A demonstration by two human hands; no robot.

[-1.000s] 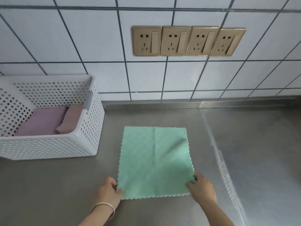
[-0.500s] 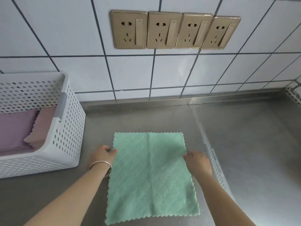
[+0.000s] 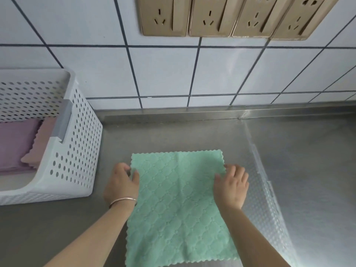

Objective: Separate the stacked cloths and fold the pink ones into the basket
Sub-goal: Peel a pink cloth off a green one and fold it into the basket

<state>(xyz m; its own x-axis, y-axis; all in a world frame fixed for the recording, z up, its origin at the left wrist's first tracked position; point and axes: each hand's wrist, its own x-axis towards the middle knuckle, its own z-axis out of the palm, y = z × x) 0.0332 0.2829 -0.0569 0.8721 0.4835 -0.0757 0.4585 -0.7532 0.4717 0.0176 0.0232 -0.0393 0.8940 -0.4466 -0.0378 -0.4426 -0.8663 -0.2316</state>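
Observation:
A green cloth (image 3: 178, 205) lies spread flat on the steel counter. My left hand (image 3: 121, 183) pinches its left edge near the far corner, thumb on top of the fabric. My right hand (image 3: 232, 185) grips the right edge near the far right corner in the same way. At the left stands a white perforated basket (image 3: 77, 151). Inside it lie a folded mauve cloth (image 3: 14, 143) and a folded pink cloth (image 3: 39, 145) beside it.
The steel counter (image 3: 308, 170) runs to a tiled wall behind. A row of gold wall sockets (image 3: 231, 16) sits above. A patterned reflective strip (image 3: 267, 199) crosses the counter just right of the green cloth.
Both hands slid from the cloth's near corners up along its sides to near the far corners. The view moved closer and tilted down.

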